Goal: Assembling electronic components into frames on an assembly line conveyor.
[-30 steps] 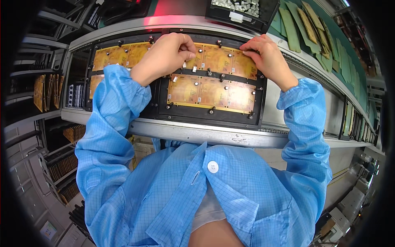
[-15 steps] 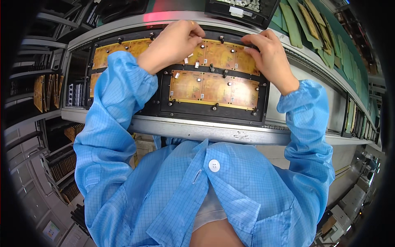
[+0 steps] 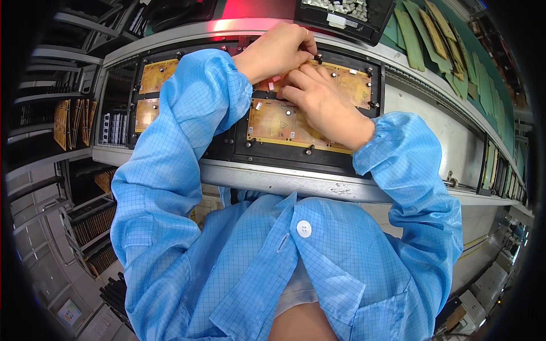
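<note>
Yellow-brown circuit boards sit in a black carrier frame (image 3: 273, 157): a near board (image 3: 267, 122) and a far board (image 3: 358, 91), both partly covered by my hands. Over the far board, my left hand (image 3: 278, 54) has its thumb and fingers pinched together; anything between them is hidden. My right hand (image 3: 324, 105) reaches across both boards, its fingers bent and closed at the gap between them, close below my left fingertips. What it grips cannot be made out. One small white block (image 3: 259, 105) lies on the near board's left part, another white block (image 3: 353, 71) on the far board's right end.
A black bin (image 3: 369, 28) of small white parts stands beyond the rail. Green and yellow board strips (image 3: 432, 40) lie at the far right. A metal rail (image 3: 284, 181) runs along the near edge. Upright boards (image 3: 71, 122) stand in a rack at left.
My right hand has moved left from the far board's right end to beside my left hand. A white block shows where it was. My left hand has shifted slightly right.
</note>
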`<state>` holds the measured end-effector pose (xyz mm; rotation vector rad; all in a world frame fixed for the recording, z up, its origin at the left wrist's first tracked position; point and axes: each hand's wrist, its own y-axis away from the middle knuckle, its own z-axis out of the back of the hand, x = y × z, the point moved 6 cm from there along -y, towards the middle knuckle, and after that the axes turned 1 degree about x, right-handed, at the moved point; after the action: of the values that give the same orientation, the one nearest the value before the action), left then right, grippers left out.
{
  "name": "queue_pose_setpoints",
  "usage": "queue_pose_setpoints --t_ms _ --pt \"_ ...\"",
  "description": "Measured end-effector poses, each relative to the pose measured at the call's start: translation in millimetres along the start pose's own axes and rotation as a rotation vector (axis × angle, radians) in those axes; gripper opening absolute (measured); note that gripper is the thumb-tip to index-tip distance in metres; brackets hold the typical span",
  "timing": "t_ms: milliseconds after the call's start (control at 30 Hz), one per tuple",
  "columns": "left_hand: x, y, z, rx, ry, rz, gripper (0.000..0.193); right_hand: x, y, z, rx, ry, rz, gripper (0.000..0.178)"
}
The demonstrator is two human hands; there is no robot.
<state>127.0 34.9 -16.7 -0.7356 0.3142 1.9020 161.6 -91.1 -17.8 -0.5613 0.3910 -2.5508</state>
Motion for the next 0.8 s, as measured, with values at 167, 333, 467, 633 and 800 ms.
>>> queue_pose_setpoints --t_ms 167,333,467,633,800 --pt "5 1 -2 0.025 0.022 0.017 0.016 4 1 -10 0.002 0.095 0.014 0.020" --pt "4 -2 -5 0.027 0.086 0.021 0.018 2 -1 -8 -0.038 0.069 0.004 0.022" --pt "3 -3 -9 0.083 0.071 0.027 0.017 5 0 -5 -0.087 0.090 -0.001 0.021" --pt "3 0 -8 0.056 0.094 0.033 0.016 7 11 50 -0.180 -0.011 -0.050 0.021" --pt "-2 0 -7 0.052 0.101 0.077 0.016 -33 58 123 -0.335 -0.061 -0.340 0.024"
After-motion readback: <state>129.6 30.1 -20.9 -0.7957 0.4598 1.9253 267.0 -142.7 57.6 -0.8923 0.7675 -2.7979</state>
